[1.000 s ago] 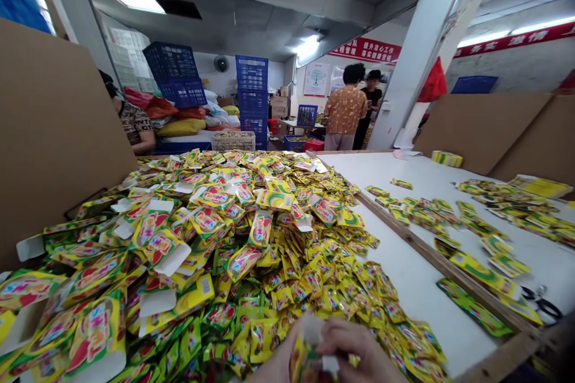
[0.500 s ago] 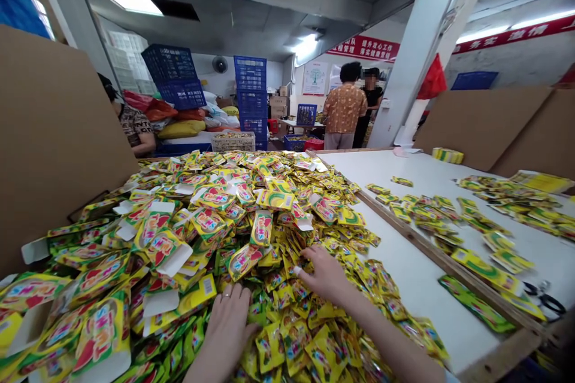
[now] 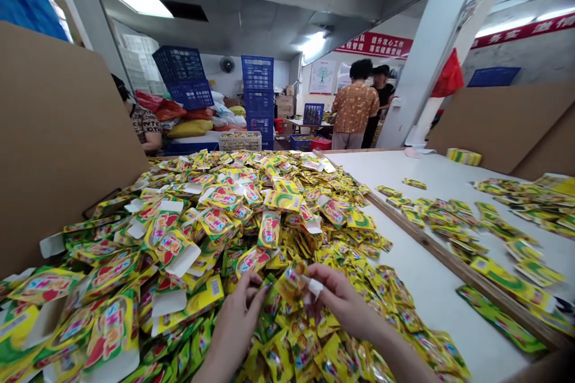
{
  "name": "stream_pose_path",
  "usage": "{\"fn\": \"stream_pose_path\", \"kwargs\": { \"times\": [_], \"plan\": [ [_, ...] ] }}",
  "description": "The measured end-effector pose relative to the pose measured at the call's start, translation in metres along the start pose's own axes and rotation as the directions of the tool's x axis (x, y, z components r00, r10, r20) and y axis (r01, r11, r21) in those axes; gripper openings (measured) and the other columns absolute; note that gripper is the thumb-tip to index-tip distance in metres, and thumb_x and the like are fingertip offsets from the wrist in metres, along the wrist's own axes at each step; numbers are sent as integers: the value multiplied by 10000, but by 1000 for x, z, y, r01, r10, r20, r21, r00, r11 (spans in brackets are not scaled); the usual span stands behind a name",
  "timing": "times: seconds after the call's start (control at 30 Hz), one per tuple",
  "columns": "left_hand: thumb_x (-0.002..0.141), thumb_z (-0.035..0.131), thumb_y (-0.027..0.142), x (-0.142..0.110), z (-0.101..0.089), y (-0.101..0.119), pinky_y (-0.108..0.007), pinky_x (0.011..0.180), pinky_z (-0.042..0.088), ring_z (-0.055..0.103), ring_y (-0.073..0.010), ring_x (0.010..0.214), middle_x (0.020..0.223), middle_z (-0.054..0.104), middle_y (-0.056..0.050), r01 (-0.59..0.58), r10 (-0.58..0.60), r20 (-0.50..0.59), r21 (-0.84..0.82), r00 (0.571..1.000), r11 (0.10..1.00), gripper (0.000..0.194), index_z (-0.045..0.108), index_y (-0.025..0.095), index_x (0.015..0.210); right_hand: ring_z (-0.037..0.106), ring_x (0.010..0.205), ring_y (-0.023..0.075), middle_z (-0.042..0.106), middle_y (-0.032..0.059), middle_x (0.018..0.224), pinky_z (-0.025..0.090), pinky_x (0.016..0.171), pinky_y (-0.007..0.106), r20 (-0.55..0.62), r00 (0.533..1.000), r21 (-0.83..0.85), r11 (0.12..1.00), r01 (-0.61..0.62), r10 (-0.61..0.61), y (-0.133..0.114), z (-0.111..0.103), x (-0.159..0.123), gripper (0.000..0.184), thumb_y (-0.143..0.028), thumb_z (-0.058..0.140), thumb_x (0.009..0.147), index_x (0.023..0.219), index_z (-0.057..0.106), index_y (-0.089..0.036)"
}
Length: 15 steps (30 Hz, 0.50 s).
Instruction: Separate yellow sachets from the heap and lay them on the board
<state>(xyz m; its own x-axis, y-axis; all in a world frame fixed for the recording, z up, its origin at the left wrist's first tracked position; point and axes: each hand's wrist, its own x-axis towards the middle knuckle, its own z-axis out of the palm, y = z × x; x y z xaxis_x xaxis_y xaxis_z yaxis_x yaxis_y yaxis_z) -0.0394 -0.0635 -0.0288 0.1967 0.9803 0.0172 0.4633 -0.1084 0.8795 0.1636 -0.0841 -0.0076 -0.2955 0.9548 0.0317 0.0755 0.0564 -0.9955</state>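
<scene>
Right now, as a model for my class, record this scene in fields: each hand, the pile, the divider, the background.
Left hand: at a green packet; grip unclear
Right hand: holds a yellow packet; white wrap on one digit
Pile: printed cartons at left, small packets below the hands
Divider: wooden strip on a white tabletop, yellow packs to its right
Background: stacked blue crates, two standing people
</scene>
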Motion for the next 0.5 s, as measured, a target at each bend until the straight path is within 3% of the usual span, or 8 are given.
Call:
{"fn": "stream_pose_path", "kwargs": {
  "times": [0.07, 0.13, 0.23, 0.3, 0.4, 0.5],
  "plan": [
    [819, 434, 452, 1, 5, -2, -247, 554, 433, 564, -154, 513, 585, 596, 44, 13, -2, 57, -202, 998, 979, 374, 470, 198, 1091, 509, 487, 101, 492, -52, 605, 433, 486, 223, 46, 998, -63, 997, -42, 45, 0, 7, -2, 187, -384, 406, 868, 836, 482, -215],
    [796, 474, 466, 2, 10, -5, -235, 509, 448, 545, -134, 491, 628, 613, 30, 33, -1, 101, -315, 995, 949, 416, 530, 174, 1088, 509, 537, 114, 479, -42, 618, 412, 521, 225, 25, 1000, -302, 953, -1, 8, 0, 11, -1, 152, -276, 382, 871, 795, 498, -215],
    [761, 474, 550, 3, 14, -6, -247, 426, 462, 559, -155, 527, 681, 625, -5, 86, -33, 138, -404, 990, 911, 462, 615, 151, 946, 533, 672, 154, 556, -4, 709, 395, 623, 259, -10, 993, -643, 761, 83, -117, -1, 13, 0, 171, -147, 372, 828, 821, 528, -217],
    [711, 531, 575, 2, 17, -5, -274, 443, 499, 605, -198, 630, 739, 650, -25, 126, -52, 163, -485, 985, 865, 488, 603, 158, 953, 540, 706, 172, 590, 16, 756, 388, 645, 275, -11, 990, -724, 684, 88, -138, 0, 14, 0, 189, -132, 369, 819, 869, 530, -218],
    [643, 651, 512, 2, 24, -6, -281, 495, 522, 629, -223, 741, 837, 682, -50, 151, -54, 185, -567, 981, 810, 464, 587, 169, 949, 545, 713, 179, 593, 22, 776, 399, 657, 286, -76, 983, -682, 728, 73, -170, 9, 17, 0, 178, -169, 400, 821, 946, 515, -222],
    [643, 650, 520, 1, 36, -11, -296, 527, 530, 638, -216, 720, 844, 691, -59, 149, -46, 179, -623, 983, 768, 438, 588, 174, 904, 554, 820, 186, 584, 54, 968, 431, 742, 311, -252, 953, -385, 921, 59, -167, 27, 22, 2, 416, -282, 541, 783, 1176, 411, -238]
  ]
}}
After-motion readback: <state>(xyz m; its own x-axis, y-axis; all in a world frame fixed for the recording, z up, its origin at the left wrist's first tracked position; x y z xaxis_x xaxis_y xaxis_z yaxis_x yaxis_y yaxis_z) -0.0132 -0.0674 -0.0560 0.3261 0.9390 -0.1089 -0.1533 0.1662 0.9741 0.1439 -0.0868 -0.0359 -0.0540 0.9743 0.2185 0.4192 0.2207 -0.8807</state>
